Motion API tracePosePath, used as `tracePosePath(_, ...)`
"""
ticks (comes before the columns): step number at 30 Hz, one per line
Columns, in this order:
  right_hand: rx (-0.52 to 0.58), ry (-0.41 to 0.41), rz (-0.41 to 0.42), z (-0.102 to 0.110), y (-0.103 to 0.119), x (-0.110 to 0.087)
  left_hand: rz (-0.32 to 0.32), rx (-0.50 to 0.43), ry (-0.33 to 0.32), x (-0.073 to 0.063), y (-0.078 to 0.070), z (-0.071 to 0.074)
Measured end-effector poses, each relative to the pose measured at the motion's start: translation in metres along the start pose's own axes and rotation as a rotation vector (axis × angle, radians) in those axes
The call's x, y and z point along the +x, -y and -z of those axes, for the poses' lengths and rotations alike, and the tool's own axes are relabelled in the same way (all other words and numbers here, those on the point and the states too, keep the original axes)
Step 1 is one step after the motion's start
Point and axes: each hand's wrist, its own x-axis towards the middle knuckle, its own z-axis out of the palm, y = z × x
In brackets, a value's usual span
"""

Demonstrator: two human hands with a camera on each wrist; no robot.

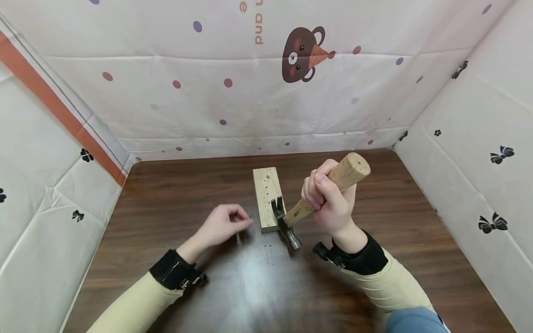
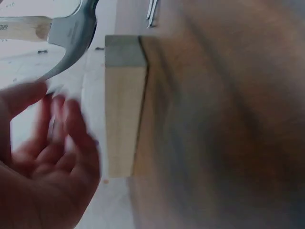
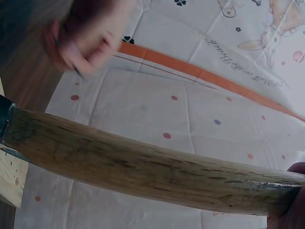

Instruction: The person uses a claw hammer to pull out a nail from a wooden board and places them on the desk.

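My right hand (image 1: 333, 196) grips a claw hammer (image 1: 284, 224) by its wooden handle, holding it tilted with the head low over the near right side of a wooden block (image 1: 267, 192). The right wrist view shows the handle (image 3: 143, 164) running across it. Left of the block, my left hand (image 1: 222, 224) is raised off the table and pinches a nail between thumb and fingers. In the right wrist view that nail (image 3: 69, 59) is a thin, blurred dark line. Two more nails (image 1: 269, 255) lie side by side near the block's front end.
The block lies flat on a dark wooden table (image 1: 166, 185), with small dark spots in a line along its top. Printed white sheets (image 1: 250, 101) stand at the back and both sides of the table. Black straps with small cameras (image 1: 172, 270) circle both wrists.
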Motion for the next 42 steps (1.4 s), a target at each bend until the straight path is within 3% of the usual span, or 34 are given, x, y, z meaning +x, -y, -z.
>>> tracePosePath(3, -0.003, 0.006, -0.004, 0.001, 0.001, 0.0, 0.08, -0.036, 0.15, -0.012, 0.006, -0.004)
tracePosePath(5, -0.001, 0.011, -0.008, 0.001, 0.002, 0.0, 0.13, -0.056, 0.203, -0.018, 0.008, -0.01)
tracePosePath(8, 0.002, 0.014, -0.008, 0.001, 0.002, -0.001, 0.205, -0.061, 0.248, -0.024, 0.007, -0.019)
tracePosePath(12, 0.001, 0.014, -0.015, 0.0, 0.003, -0.002, 0.247, -0.009, 0.273, -0.029, 0.007, -0.03)
tracePosePath(23, -0.018, 0.007, -0.02, -0.002, 0.006, -0.001, 0.197, 0.169, 0.299, -0.028, 0.008, -0.055)
tracePosePath(32, -0.006, 0.02, -0.017, -0.002, 0.009, 0.0, 0.189, 0.244, 0.294, -0.026, 0.001, -0.06)
tracePosePath(42, 0.0, 0.016, -0.01, -0.004, 0.008, 0.0, 0.177, 0.273, 0.281, -0.026, 0.003, -0.06)
